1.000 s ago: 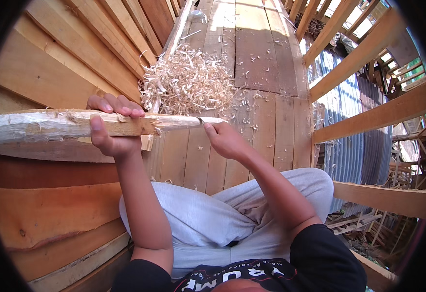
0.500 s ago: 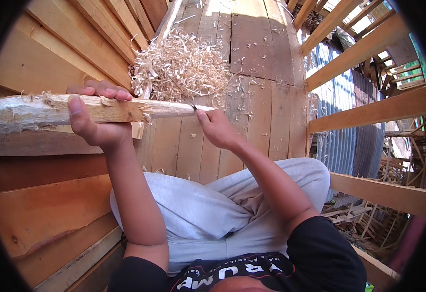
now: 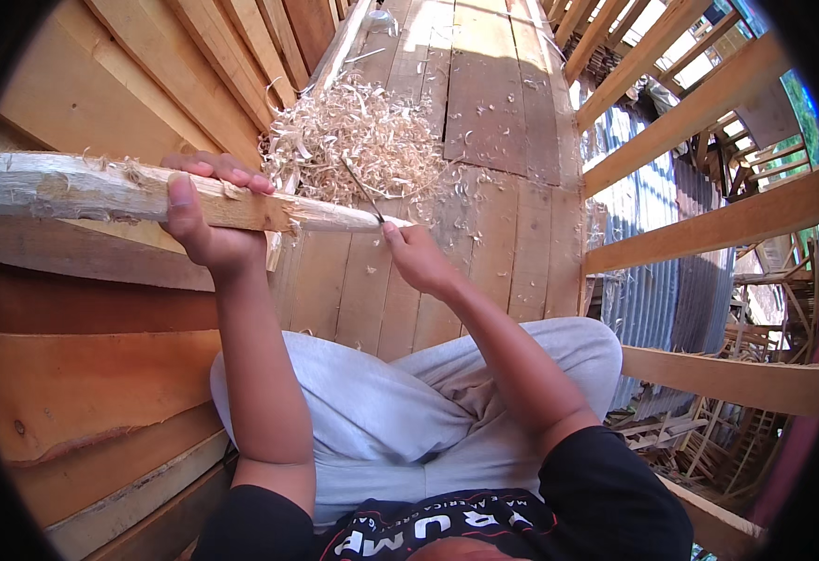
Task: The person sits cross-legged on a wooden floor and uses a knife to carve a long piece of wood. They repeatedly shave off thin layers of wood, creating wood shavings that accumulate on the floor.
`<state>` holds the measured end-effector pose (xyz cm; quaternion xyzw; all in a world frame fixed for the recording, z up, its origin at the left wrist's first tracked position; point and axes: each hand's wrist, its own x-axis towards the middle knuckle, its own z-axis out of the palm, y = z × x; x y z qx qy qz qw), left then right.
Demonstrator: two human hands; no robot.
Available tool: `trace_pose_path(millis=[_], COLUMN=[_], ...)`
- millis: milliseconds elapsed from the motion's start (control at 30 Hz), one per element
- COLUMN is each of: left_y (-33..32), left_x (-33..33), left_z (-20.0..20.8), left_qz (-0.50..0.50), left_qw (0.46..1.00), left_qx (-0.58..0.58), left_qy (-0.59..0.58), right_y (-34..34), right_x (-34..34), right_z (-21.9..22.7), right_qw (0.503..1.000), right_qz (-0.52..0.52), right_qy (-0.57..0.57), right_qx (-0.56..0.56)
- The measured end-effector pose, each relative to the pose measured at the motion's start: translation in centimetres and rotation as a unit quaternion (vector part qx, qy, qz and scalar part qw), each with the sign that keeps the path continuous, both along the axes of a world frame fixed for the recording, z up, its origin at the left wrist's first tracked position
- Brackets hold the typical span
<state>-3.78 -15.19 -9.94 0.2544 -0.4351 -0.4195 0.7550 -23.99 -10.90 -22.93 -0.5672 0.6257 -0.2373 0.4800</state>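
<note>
A long, pale, rough-hewn wooden pole (image 3: 82, 192) lies across the left half of the view and narrows to a whittled end at the right. My left hand (image 3: 217, 206) is closed around it, thumb on the near side and fingers over the far side. By the tapered tip, my right hand (image 3: 419, 257) grips a knife (image 3: 362, 190) whose thin dark blade crosses the wood and points away from me. The knife's handle is hidden inside my fist. Loose fibres and curls cling to the pole's upper edge.
A heap of wood shavings (image 3: 353, 140) lies on the plank floor (image 3: 493, 252) beyond my hands. Stacked boards (image 3: 101, 383) stand along the left. A wooden railing (image 3: 709, 220) runs along the right, with corrugated metal sheets (image 3: 648, 271) behind it. My crossed legs (image 3: 362, 393) are below.
Both hands and the pole appear slightly farther right, partly because the whole view has shifted. More of the knife blade shows now, angled across the pole near its tip. Both grips stay closed.
</note>
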Motion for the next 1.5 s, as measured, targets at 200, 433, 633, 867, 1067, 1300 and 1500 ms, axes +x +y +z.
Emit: trace_pose_path(millis=[200, 433, 633, 867, 1067, 1300, 1500], left_y=[-0.3, -0.3, -0.4, -0.3, -1.0, -0.7, -0.5], left_x=[-0.2, -0.9, -0.5, -0.8, -0.6, -0.8, -0.8], left_z=[0.4, 0.3, 0.7, 0.7, 0.6, 0.6, 0.8], left_qz=[0.006, 0.048, 0.035, 0.080, 0.045, 0.077, 0.070], left_qw=[1.000, 0.999, 0.999, 0.997, 0.997, 0.997, 0.997], left_qx=[-0.011, -0.013, -0.028, -0.012, -0.025, 0.001, 0.020], left_qy=[0.024, -0.014, 0.020, 0.007, 0.050, 0.008, -0.005], right_y=[-1.0, -0.2, -0.9, 0.2, -1.3, -0.3, -0.5], right_x=[-1.6, -0.6, -2.1, 0.5, -2.8, 0.0, -1.3], right_z=[-2.1, -2.0, -1.9, 0.2, -4.2, 1.1, -1.8], right_qw=[0.980, 1.000, 0.984, 0.994, 0.977, 0.985, 0.983], right_qz=[-0.084, -0.011, -0.044, 0.015, -0.078, -0.054, -0.069], right_qy=[0.029, 0.002, 0.046, -0.038, 0.036, -0.036, 0.048], right_qx=[0.180, 0.002, 0.166, -0.097, 0.194, 0.159, 0.165])
